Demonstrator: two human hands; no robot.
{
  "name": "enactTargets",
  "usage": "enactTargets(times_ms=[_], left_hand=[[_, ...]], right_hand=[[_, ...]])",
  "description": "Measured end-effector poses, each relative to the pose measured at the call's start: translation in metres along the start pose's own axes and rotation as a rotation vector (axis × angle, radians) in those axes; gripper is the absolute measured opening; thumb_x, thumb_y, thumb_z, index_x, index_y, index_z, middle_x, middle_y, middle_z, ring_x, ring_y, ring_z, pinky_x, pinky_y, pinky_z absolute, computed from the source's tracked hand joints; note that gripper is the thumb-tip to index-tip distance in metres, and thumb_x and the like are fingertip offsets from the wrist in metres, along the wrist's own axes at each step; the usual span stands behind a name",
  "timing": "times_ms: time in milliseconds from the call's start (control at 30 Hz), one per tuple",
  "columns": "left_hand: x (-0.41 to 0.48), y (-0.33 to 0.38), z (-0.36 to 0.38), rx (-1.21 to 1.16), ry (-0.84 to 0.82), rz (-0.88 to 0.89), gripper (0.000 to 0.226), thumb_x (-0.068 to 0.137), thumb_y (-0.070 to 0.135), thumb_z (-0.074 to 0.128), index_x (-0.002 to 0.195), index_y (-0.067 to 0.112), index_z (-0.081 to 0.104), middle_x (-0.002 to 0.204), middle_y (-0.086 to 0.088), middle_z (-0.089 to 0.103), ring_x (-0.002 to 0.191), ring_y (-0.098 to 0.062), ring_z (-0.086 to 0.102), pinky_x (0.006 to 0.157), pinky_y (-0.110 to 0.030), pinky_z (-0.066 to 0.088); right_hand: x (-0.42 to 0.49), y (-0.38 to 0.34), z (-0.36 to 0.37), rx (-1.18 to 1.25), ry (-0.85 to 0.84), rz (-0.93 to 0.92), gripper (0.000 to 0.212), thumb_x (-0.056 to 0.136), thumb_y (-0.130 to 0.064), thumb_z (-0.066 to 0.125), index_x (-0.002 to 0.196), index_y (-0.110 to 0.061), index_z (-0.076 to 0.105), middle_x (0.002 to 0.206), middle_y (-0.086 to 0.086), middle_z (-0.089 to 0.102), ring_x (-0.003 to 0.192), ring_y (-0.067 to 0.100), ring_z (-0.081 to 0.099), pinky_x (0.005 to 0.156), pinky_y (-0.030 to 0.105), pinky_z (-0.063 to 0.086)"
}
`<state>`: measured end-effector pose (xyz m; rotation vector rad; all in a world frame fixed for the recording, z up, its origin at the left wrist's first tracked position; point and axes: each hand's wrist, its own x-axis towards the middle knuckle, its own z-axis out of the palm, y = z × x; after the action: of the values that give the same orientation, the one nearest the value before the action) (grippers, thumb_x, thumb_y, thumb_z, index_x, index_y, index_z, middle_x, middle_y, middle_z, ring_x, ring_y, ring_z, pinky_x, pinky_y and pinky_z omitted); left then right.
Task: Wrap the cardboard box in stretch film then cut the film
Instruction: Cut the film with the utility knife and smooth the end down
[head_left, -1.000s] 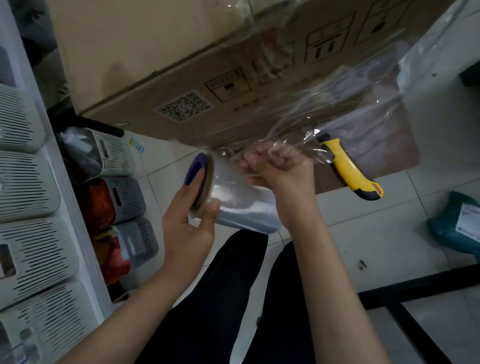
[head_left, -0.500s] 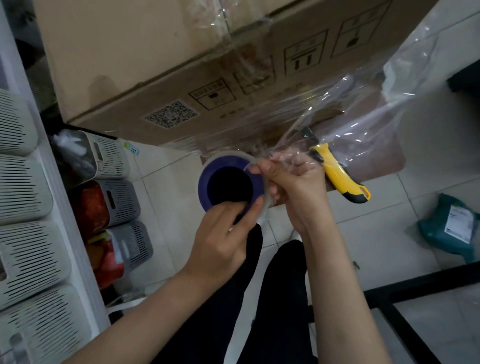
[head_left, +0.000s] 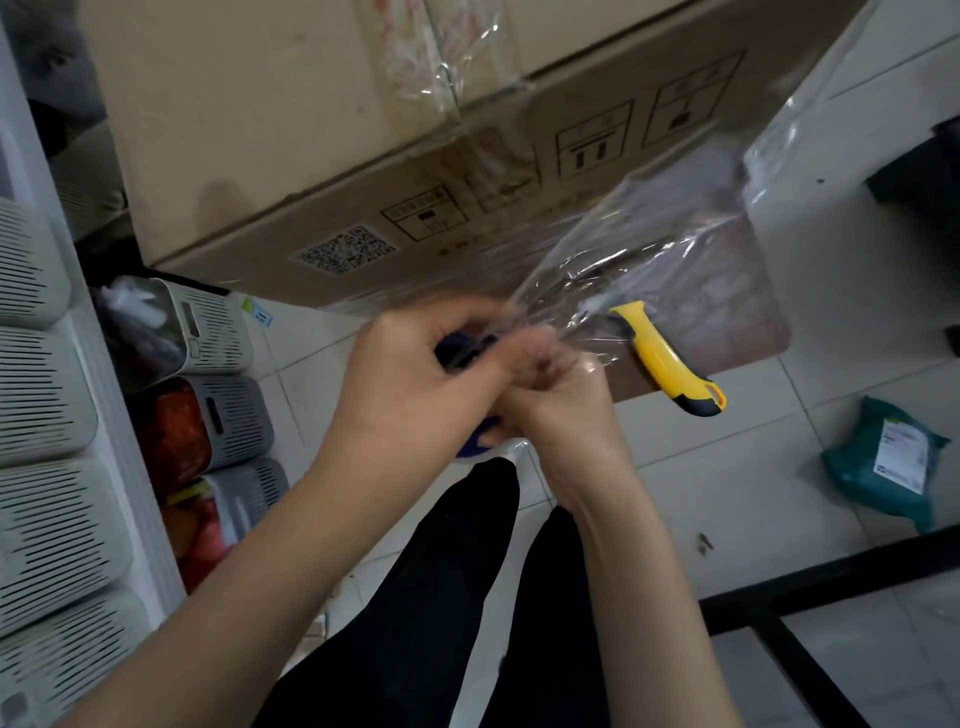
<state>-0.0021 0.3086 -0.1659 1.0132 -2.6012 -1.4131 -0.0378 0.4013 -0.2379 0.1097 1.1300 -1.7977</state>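
A large cardboard box (head_left: 322, 171) fills the top of the head view, with clear stretch film (head_left: 639, 249) running from its right end down to my hands. My left hand (head_left: 410, 384) grips the film roll (head_left: 480, 441), whose blue core shows between the fingers and below the palm. My right hand (head_left: 561, 395) pinches the gathered film right beside the roll. The two hands touch. A yellow utility knife (head_left: 670, 364) lies on the box's lower flap, just right of my right hand.
Grey slotted storage bins (head_left: 218, 332) are stacked along a white shelf at the left. A teal parcel (head_left: 883, 462) lies on the tiled floor at the right. A black frame (head_left: 810, 587) crosses the lower right. My dark trouser legs are below the hands.
My left hand has moved from under the roll to over its blue end and now covers most of it. The hands have closed together. The film is bunched tighter.
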Motion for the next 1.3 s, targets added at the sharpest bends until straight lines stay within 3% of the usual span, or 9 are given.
enactTargets(times_ms=[100,267,433,500,633,800,1067,1200,1300], left_hand=[[0.003,-0.001,0.002,0.013,0.026,-0.008,0.029,0.080,0.013,0.074,0.067,0.037,0.065,0.064,0.029,0.066,0.066,0.011,0.062,0.063,-0.005,0.043],[-0.002,-0.006,-0.009,0.079,0.098,0.034,0.026,0.086,0.012,0.068,0.070,0.032,0.064,0.078,0.019,0.068,0.069,0.006,0.063,0.064,-0.008,0.046],[-0.010,0.002,-0.027,0.228,0.107,0.217,0.019,0.084,0.013,0.068,0.081,0.031,0.065,0.072,0.021,0.065,0.074,0.008,0.061,0.065,-0.004,0.044],[-0.011,0.002,-0.032,0.267,0.110,0.273,0.012,0.083,0.008,0.070,0.086,0.020,0.068,0.079,0.023,0.062,0.075,0.004,0.061,0.068,-0.004,0.044],[-0.010,0.002,-0.041,0.310,0.151,0.300,0.015,0.082,0.006,0.071,0.088,0.019,0.068,0.083,0.022,0.061,0.077,0.002,0.061,0.072,-0.002,0.042],[-0.008,-0.011,-0.049,0.488,0.289,0.365,0.007,0.085,0.004,0.069,0.091,0.005,0.072,0.080,0.010,0.062,0.076,-0.003,0.057,0.072,-0.008,0.043],[-0.005,-0.040,-0.062,0.569,0.441,0.417,0.012,0.090,0.016,0.067,0.092,0.005,0.071,0.086,-0.001,0.067,0.075,-0.015,0.061,0.071,-0.029,0.049],[-0.006,-0.048,-0.058,0.541,0.579,0.435,0.019,0.093,0.022,0.064,0.090,0.004,0.070,0.084,0.003,0.063,0.073,-0.009,0.056,0.068,-0.025,0.046],[-0.005,-0.054,-0.053,0.520,0.638,0.455,0.023,0.094,0.023,0.064,0.090,0.001,0.070,0.084,0.001,0.064,0.073,-0.007,0.057,0.066,-0.021,0.045]], right_hand=[[-0.005,0.005,0.012,-0.007,-0.016,0.043,0.034,0.081,0.015,0.061,0.076,-0.017,0.070,0.054,-0.005,0.071,0.046,0.005,0.067,0.044,0.019,0.054],[-0.019,0.003,0.010,0.010,-0.078,0.091,0.018,0.079,0.004,0.072,0.087,-0.011,0.066,0.064,-0.004,0.076,0.057,0.007,0.072,0.044,0.016,0.051],[-0.022,-0.005,-0.009,0.274,-0.064,0.089,0.087,0.051,-0.033,0.091,0.128,-0.017,0.055,0.108,0.003,0.076,0.093,0.019,0.074,0.056,0.030,0.061],[-0.017,-0.010,-0.015,0.321,0.000,0.053,0.075,0.060,-0.033,0.084,0.126,-0.012,0.057,0.102,0.005,0.077,0.088,0.018,0.075,0.054,0.028,0.061],[-0.003,-0.013,-0.022,0.160,0.150,-0.042,0.007,0.070,-0.015,0.077,0.071,-0.021,0.076,0.071,0.002,0.077,0.060,0.009,0.072,0.043,0.018,0.051],[0.026,-0.007,-0.020,-0.213,0.302,-0.135,0.033,0.074,-0.005,0.081,0.054,-0.029,0.071,0.057,-0.006,0.073,0.054,0.006,0.067,0.054,0.022,0.054],[0.060,-0.007,-0.013,-0.329,0.284,-0.181,0.013,0.073,-0.007,0.082,0.073,-0.010,0.069,0.068,0.002,0.071,0.057,0.007,0.066,0.060,0.019,0.056],[0.068,-0.002,-0.007,-0.374,0.331,-0.176,0.021,0.072,-0.012,0.084,0.083,0.003,0.073,0.077,0.014,0.076,0.073,0.026,0.075,0.075,0.040,0.062],[0.072,-0.001,-0.003,-0.403,0.371,-0.187,0.017,0.071,-0.014,0.084,0.076,-0.002,0.074,0.077,0.015,0.076,0.074,0.028,0.075,0.077,0.049,0.060]])
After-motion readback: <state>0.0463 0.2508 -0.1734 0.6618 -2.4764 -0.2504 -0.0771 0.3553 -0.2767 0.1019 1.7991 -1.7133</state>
